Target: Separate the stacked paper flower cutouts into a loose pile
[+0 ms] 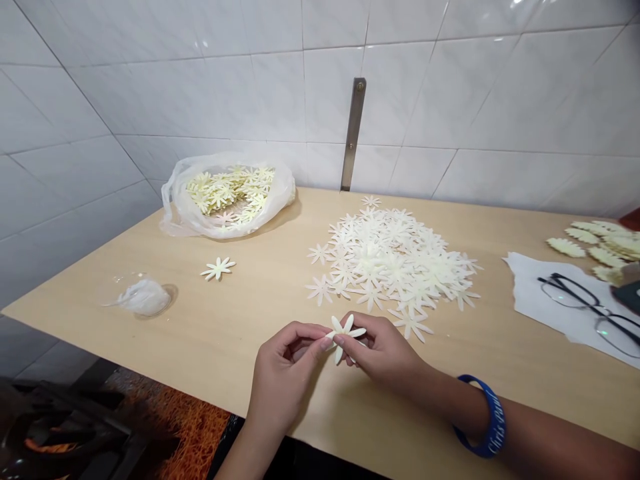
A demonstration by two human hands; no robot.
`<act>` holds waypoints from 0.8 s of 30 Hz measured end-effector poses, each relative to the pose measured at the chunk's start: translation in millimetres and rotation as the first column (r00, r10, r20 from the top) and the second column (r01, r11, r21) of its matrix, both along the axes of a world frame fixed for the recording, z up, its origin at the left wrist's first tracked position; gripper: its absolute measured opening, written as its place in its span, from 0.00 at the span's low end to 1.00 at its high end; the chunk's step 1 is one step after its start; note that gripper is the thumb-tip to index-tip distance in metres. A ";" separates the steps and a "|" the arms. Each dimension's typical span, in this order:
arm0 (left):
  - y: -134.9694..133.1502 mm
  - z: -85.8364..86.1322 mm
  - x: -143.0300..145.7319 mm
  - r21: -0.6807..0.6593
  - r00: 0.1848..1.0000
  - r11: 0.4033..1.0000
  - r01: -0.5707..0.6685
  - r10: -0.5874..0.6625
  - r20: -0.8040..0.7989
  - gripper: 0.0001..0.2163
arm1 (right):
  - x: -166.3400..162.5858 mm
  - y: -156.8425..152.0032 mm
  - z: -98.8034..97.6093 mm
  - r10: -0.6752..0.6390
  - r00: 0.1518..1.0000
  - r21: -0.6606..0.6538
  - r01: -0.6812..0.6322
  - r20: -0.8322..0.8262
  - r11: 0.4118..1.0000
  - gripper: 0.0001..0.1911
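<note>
Between my two hands, just above the front part of the table, is a cream flower cutout [343, 331] with several narrow petals. My left hand [295, 353] pinches a petal on its left side between thumb and forefinger. From the right, my right hand [380, 347] grips the flower with the thumb on its front; the other fingers are partly hidden behind it. A big heap of matching pale flower cutouts [395, 257] lies just beyond my hands. One single flower [218, 268] rests apart on the left.
A clear plastic bag [270, 213] full of yellowish flowers stands at the back left. Near the left edge sits white paste [144, 297]. To the right, eyeglasses [575, 293] lie on white paper [530, 293], beside yellowish leaf-shaped pieces [607, 243]. A tiled wall [225, 93] bounds the table.
</note>
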State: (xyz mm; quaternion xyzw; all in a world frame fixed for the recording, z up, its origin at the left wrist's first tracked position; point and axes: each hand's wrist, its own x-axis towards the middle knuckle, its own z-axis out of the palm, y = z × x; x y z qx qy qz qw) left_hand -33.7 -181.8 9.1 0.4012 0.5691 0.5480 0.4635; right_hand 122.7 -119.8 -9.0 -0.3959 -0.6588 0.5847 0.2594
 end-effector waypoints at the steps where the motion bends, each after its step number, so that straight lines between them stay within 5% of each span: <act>1: -0.5 -0.8 1.1 0.014 1.000 1.000 0.005 -0.005 -0.019 0.07 | -0.1 -0.1 0.3 -0.005 1.000 0.006 0.005 0.006 1.000 0.14; 12: -1.1 -4.7 8.5 0.031 0.992 0.999 -0.019 0.023 -0.123 0.07 | 2.2 -2.5 4.6 0.101 0.995 0.098 -0.098 -0.027 0.990 0.12; 24: -0.6 -5.8 6.1 -0.014 0.995 0.998 -0.063 0.062 -0.075 0.10 | 0.7 -3.7 0.4 0.037 0.999 0.160 -0.038 0.008 0.986 0.13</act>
